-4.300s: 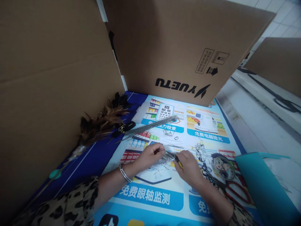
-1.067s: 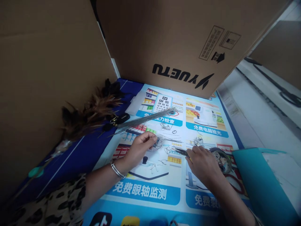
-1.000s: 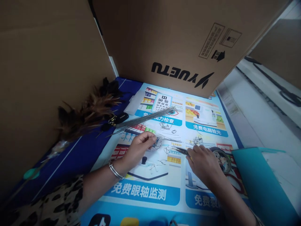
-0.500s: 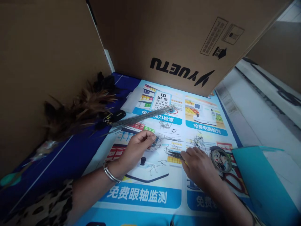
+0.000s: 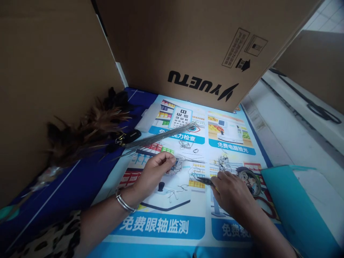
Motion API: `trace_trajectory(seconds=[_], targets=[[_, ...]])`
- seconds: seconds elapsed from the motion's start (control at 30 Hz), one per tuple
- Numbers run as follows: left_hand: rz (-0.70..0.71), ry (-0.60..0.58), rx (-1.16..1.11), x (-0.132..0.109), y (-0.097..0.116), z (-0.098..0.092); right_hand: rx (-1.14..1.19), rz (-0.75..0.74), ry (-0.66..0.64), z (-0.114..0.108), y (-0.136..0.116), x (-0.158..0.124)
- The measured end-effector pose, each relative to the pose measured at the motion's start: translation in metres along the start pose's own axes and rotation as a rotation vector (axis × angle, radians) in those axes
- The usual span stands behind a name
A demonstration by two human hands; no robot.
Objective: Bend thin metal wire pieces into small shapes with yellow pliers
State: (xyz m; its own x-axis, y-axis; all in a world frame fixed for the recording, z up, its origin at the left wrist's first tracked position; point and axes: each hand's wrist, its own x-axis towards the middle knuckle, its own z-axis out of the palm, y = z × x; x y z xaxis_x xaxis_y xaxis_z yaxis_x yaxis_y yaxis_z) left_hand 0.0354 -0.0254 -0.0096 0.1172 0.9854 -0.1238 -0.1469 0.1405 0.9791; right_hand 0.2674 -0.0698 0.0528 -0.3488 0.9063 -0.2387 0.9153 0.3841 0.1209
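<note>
My left hand (image 5: 160, 166) is closed in a pinch on a small tangled wire piece (image 5: 175, 167), from which thin wire ends stick out to the right. In my right hand (image 5: 232, 188) is a pair of pliers (image 5: 205, 181), its dark pointed jaws aimed left toward the wire piece but apart from it. Several loose wire bits (image 5: 174, 193) lie on the printed sheet below. Behind the hands rests a long bundle of straight wires (image 5: 163, 137). One wire cluster (image 5: 222, 162) lies above my right hand, another wire cluster (image 5: 185, 144) behind my left.
A tall cardboard box (image 5: 188, 43) stands at the back, a cardboard panel (image 5: 48, 53) at the left. Brown feathers (image 5: 107, 114), a black key fob (image 5: 133, 135) and a translucent case (image 5: 147, 118) lie left. At right are a roll of tape (image 5: 256, 184) and a teal box (image 5: 298, 200).
The pliers in my right hand have drawn slightly to the right, away from the wire piece. My left hand keeps its pinch. The whole view has shifted a little.
</note>
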Motion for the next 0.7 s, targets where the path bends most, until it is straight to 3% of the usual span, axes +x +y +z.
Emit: trace_trajectory(seconds=[0.57,0.7], targets=[[-0.004,0.004,0.022,-0.0007,0.0000,0.0006,0.004,-0.046,0.029,-0.0088,-0.0021,-0.0017],[-0.020,0.020,0.035,-0.0007,-0.0015,0.0008,-0.019,0.017,0.083,-0.0057,0.0022,0.0013]])
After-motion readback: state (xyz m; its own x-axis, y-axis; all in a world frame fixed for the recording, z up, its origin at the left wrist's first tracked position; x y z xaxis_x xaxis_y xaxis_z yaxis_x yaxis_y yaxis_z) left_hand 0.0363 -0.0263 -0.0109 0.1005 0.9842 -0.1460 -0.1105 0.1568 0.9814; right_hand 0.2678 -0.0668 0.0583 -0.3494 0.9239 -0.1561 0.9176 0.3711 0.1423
